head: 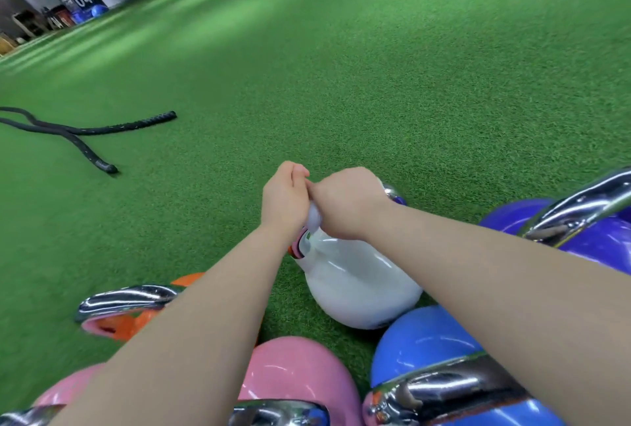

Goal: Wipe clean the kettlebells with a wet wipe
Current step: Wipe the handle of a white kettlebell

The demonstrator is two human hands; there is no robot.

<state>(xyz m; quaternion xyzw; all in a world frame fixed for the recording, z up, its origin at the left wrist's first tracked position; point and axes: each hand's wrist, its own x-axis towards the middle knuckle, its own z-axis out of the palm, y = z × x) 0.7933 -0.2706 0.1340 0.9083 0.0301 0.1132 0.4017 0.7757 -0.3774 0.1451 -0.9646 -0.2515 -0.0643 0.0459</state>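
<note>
**Both hands closed on a wipe above the white kettlebell**

Far to the left of the hands, a black battle rope [85, 130] lies on the green turf [375, 67], well apart from the work. Nearer, below and left of the left hand, an orange kettlebell [136, 323] lies with its chrome handle on top, and the left forearm passes over it. A pink kettlebell [293, 378] stands close to the person, under the same forearm.

The left hand [285, 198] is closed into a loose fist, and its fingers seem to pinch one end of the wet wipe [314, 217]. The right hand [348, 203] touches it, knuckle to knuckle, and is also curled on the wipe. Only a small white bunch of the wipe shows between and under the two hands, so I cannot tell how it is folded.

The white kettlebell [358, 282] is directly below the hands, a little toward the right one. It is tilted, with its body toward the person and its top toward the hands; its handle is hidden behind the right hand. In my judgement the right hand is nearer to this hidden handle, so the wipe needs only to go down and slightly right.

Further right stand a blue kettlebell [423, 343] and a purple kettlebell [597, 244], not touched now.
</note>
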